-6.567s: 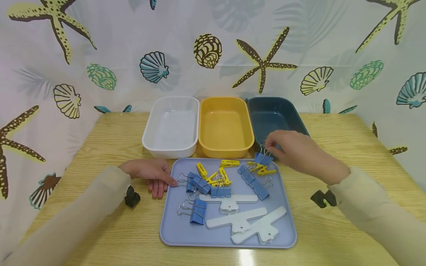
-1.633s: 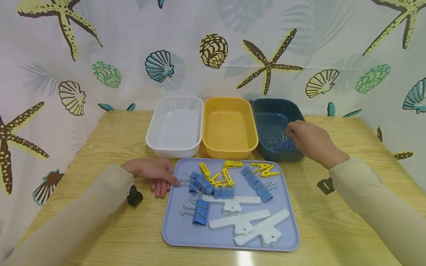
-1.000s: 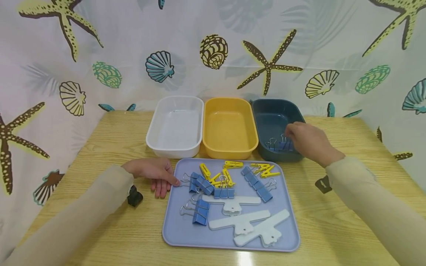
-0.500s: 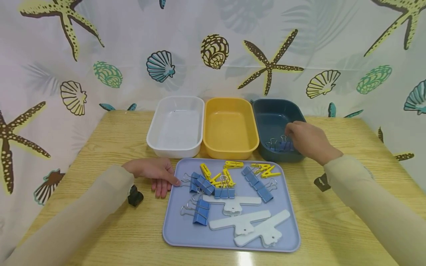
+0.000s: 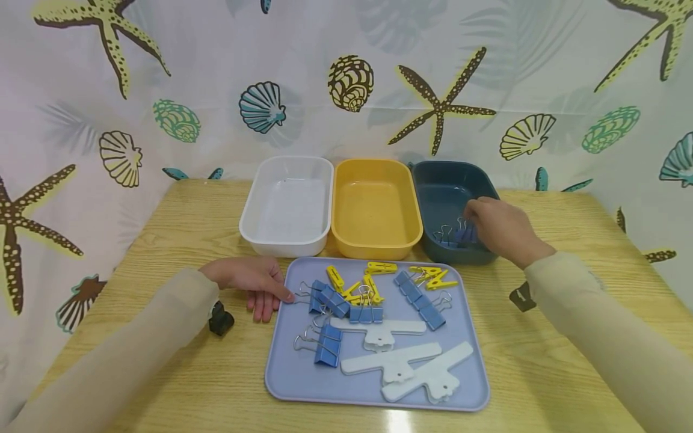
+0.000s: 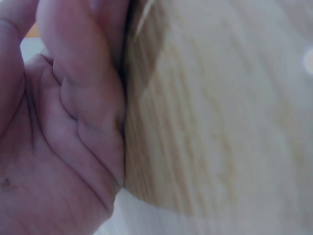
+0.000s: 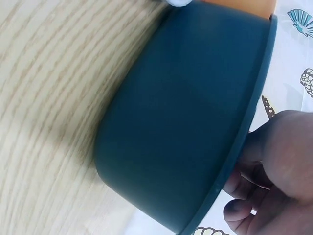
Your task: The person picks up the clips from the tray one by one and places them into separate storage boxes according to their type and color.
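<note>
Right hand (image 5: 503, 231) has moved from tray (image 5: 303, 385) to navy bin (image 5: 443, 197), centre-right — pinching blue clip (image 5: 464, 236); left hand (image 5: 253, 281), centre-left — fingers loose.

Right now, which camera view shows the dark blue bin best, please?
The head view, because it looks down into the dark blue bin, showing binder clips inside. The right wrist view shows mainly its outer wall, close up; the left wrist view shows none of it.
</note>
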A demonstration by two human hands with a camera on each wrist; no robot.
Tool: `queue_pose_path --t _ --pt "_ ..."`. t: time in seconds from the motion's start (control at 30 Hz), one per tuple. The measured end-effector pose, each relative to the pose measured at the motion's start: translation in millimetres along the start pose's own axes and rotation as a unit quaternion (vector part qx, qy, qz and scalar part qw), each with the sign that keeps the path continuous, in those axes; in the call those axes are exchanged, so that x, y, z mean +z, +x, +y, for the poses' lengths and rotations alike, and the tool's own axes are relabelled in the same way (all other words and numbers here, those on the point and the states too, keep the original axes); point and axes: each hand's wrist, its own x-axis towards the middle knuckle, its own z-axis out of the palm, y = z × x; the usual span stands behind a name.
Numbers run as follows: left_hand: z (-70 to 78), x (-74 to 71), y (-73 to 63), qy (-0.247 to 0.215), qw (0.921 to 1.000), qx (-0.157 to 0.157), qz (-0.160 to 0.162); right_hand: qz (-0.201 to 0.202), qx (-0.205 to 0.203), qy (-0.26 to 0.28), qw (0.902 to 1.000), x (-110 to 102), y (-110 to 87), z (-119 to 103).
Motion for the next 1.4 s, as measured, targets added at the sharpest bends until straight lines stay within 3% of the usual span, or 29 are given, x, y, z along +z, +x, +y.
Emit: queue_pose_path --t 1.4 --pt "-3.3 -0.7 1.1 -0.005 1.0000 0.002 -0.006 -0.039 0.016 -0.003 0.9991 12.8 9.7 12.0"
